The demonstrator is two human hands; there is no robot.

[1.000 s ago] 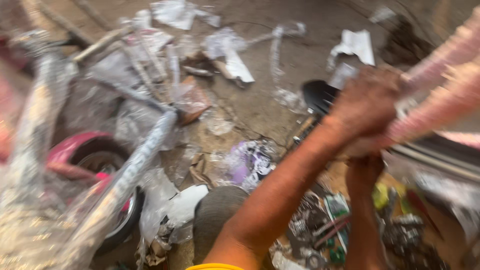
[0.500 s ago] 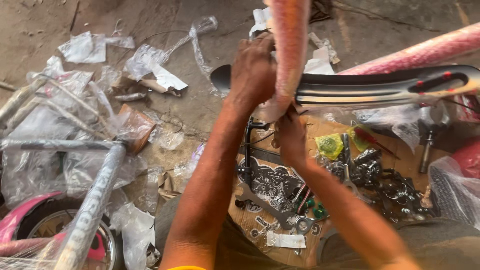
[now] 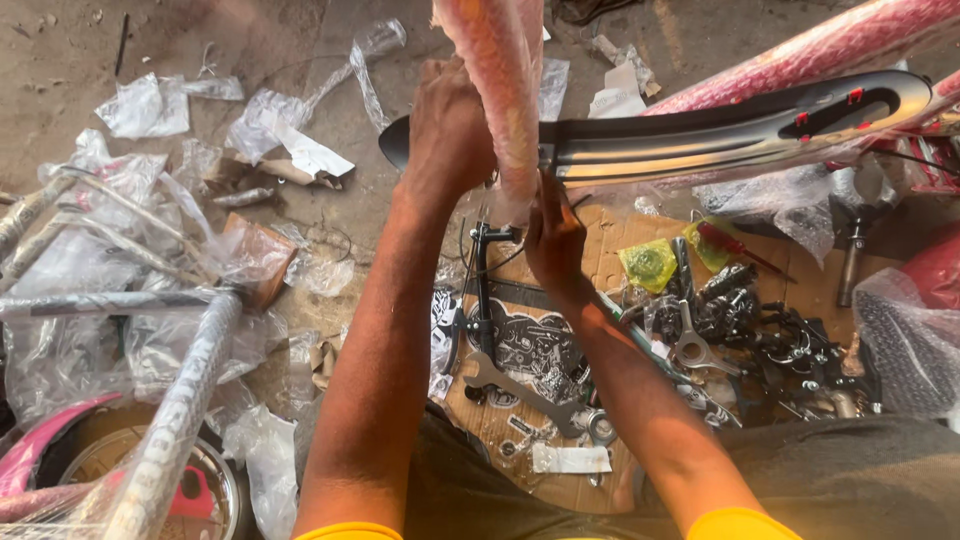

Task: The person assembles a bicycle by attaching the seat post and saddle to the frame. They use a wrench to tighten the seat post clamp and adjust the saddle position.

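Both hands now up on the wrapped tube (image 3: 497, 75): left hand (image 3: 447, 125) clamped around it, right hand (image 3: 553, 235) pinching the wrap's lower end, spanner (image 3: 520, 385) below.

Dusty concrete floor (image 3: 300, 40) in warm light, littered with crumpled plastic wrapping (image 3: 145, 105) and cardboard (image 3: 560, 480).

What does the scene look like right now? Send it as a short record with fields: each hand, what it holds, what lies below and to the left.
left hand: gripping the pink wrapped tube from its left side
right hand: pinching the tube's lower end, where the plastic wrap bunches
behind the tube: black mudguard, lying crosswise
below the hands: cardboard sheet with a flat spanner and dark metal parts
left side: torn plastic wrap on the floor, wrapped tubes, pink wheel
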